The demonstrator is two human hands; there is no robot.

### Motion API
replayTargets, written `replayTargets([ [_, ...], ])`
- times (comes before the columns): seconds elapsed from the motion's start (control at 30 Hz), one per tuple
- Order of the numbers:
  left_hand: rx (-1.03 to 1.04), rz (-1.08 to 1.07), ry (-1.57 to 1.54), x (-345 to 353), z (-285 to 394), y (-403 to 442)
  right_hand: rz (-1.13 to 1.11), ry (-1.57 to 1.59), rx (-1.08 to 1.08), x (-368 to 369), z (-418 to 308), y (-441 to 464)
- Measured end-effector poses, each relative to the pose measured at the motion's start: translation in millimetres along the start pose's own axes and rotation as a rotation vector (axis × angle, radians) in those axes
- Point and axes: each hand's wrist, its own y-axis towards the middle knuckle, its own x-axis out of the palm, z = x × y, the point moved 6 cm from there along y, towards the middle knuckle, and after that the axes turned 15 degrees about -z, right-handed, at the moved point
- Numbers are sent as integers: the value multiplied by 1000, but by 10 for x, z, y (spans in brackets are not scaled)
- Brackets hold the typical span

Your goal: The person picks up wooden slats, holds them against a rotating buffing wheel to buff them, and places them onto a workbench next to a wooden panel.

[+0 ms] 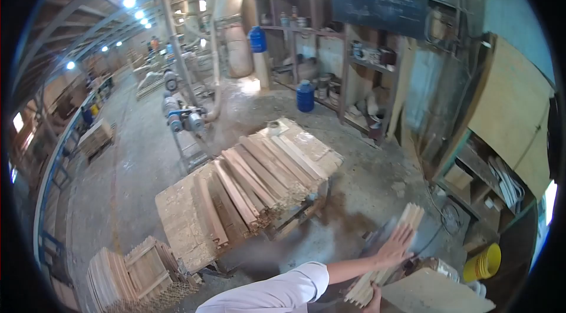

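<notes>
The left hand (396, 248) lay across a bundle of wood strips (364, 288) with its fingers extended; whether that grip was closed could not be told. The right hand (372, 300), partly cut off by the frame, held the bundle's lower end. The bundle was well apart from the worktop (183, 213), where more strips lay with their ends near its front edge. Open floor (377, 165) stretched between worktop and shelves (372, 66).

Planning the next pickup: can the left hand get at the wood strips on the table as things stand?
Probably not straight away: the left hand lies on a bundle of strips. Nothing seems to block the wood strips, though they lie across a stretch of floor.
</notes>
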Motion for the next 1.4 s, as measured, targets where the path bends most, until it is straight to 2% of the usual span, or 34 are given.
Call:
replayTargets([
  [0.07,4,-12,12,14,-36,129,53,-150,-13,-108,-73,64],
  [0.1,16,-24,37,18,-48,74,79,-98,12,-278,35,91],
  [0.17,22,-58,26,-72,47,-116,218,-111,61,-572,358,-16],
  [0.23,14,-82,85,90,109,-390,391,-278,15,-489,623,-261],
  [0.3,22,-82,71,270,136,-718,404,-187,129,-629,1124,-465],
  [0.37,40,-107,50,382,138,-981,389,-288,188,-675,1400,-623],
  [0.4,48,-111,80,397,149,-971,365,-350,230,-679,1454,-635],
  [0.5,66,-88,153,335,141,-904,269,-123,142,-637,1353,-402],
  [0.53,87,-59,150,264,132,-687,142,47,162,-934,1452,-180],
  [0.6,111,-15,159,181,116,-305,-104,143,85,-435,764,20],
  [0.7,128,19,148,198,76,47,-357,291,-41,-25,182,140],
  [0.87,192,-61,61,223,320,-228,-363,311,-105,-2,488,-127],
  [1.07,143,-135,74,257,569,-991,-184,357,-17,-54,1323,-684],
  [1.17,143,-123,77,306,480,-923,-241,285,-24,-30,1183,-595],
  [1.27,118,-43,133,250,270,-469,-43,163,38,-369,880,-220],
  [1.4,85,20,179,178,-37,16,231,-126,61,-325,146,62],
])
